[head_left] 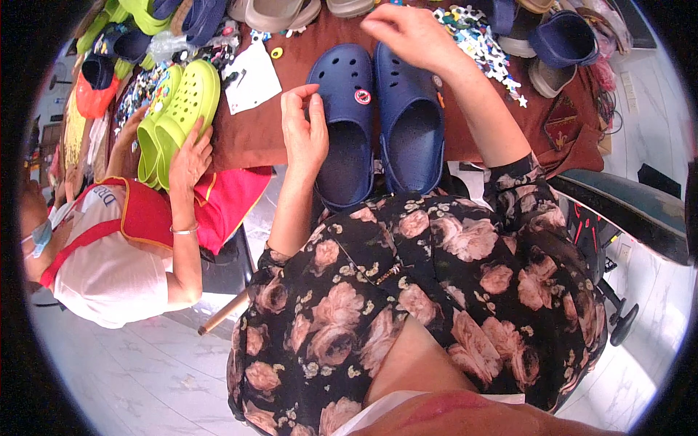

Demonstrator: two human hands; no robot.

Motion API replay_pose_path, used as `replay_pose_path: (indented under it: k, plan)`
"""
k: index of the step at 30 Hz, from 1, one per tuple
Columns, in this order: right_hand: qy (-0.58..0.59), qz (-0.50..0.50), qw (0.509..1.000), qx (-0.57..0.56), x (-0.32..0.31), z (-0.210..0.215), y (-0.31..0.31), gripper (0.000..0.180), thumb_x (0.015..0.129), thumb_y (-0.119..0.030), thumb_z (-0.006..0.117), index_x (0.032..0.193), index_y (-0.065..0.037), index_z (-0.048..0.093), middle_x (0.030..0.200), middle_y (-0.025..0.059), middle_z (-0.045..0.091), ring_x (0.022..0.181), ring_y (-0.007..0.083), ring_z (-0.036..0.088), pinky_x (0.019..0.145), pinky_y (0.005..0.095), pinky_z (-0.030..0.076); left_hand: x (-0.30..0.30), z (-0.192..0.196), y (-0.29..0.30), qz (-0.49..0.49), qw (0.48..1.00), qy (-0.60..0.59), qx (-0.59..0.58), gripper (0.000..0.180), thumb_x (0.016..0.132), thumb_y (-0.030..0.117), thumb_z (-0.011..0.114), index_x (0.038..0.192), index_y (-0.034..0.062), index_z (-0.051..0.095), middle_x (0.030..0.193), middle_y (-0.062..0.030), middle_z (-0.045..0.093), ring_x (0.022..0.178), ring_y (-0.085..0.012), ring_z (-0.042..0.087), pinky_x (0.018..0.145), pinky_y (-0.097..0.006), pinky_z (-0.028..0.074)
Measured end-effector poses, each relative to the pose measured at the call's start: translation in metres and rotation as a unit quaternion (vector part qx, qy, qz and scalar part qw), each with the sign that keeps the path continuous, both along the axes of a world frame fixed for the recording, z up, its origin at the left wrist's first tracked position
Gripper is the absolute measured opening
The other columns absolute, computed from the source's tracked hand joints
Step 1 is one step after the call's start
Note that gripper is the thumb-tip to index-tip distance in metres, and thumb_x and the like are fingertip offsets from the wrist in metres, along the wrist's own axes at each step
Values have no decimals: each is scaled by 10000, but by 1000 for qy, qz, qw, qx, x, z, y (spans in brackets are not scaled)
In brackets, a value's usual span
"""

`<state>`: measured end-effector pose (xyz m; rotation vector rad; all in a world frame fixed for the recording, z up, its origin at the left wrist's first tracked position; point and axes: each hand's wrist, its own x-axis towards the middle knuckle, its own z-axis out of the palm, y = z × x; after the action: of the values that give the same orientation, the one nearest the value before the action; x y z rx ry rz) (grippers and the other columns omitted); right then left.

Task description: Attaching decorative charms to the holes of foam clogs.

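- Right blue clog [407, 102], twelve o'clock: toe partly behind right hand [420, 35]
- Grey clog [269, 14], eleven o'clock: top cut off
- Charms [476, 43], one o'clock: designs too small

At the near edge of the counter [251, 138], the left clog [340, 81] and the right clog [406, 98] are set side by side, their heels carried past the edge; the left hand [304, 125] is held by the outer side of the left clog, the right hand [411, 33] over the toe of the right one. A paper [252, 81] is laid left of the pair, and farther left a second pair [190, 98] is held in a co-worker's hands [190, 158]. Charms [474, 38] are heaped right of the right hand, with more clogs [558, 40] placed farther right.
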<state>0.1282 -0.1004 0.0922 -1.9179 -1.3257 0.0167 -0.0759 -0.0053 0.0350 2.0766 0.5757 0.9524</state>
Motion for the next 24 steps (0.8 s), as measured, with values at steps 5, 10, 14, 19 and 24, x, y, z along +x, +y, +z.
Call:
replay_pose_path:
  k: [5,10,14,19,24]
  plan:
    - [-58,83,987,-122,-42,-9,3,271,826,-285,554,803,-22,619,731,167,617,725,327,604,642,394,477,-14,-2,-4,25,999,19,-40,121,873,69,479,941,-3,549,879,-121,531,802,-236,545,741,-326,435]
    - [-45,60,990,-123,-70,-28,-15,262,801,-270,594,777,-12,555,753,170,589,725,349,578,643,418,462,-12,-1,-4,-7,1000,12,20,134,868,94,496,876,-5,586,857,-138,566,792,-248,556,727,-341,441]
    - [-4,21,993,-115,-84,-22,-21,303,804,-282,595,851,4,507,831,217,558,799,387,569,698,439,469,-6,8,7,-11,993,107,47,190,845,174,553,835,-13,581,800,-140,572,744,-230,556,687,-310,438]
    - [-65,10,991,-118,-90,-30,-19,258,818,-247,568,862,-8,482,816,188,537,780,361,571,671,429,479,6,-1,10,-3,990,118,79,247,811,214,601,732,-7,525,703,-132,529,641,-227,512,601,-332,414]
    - [-72,-7,993,-88,-93,-27,-21,226,841,-245,535,867,-32,468,811,169,519,743,351,574,645,424,485,10,2,6,20,997,71,19,246,812,172,593,670,-12,512,629,-144,501,565,-264,512,538,-364,397]
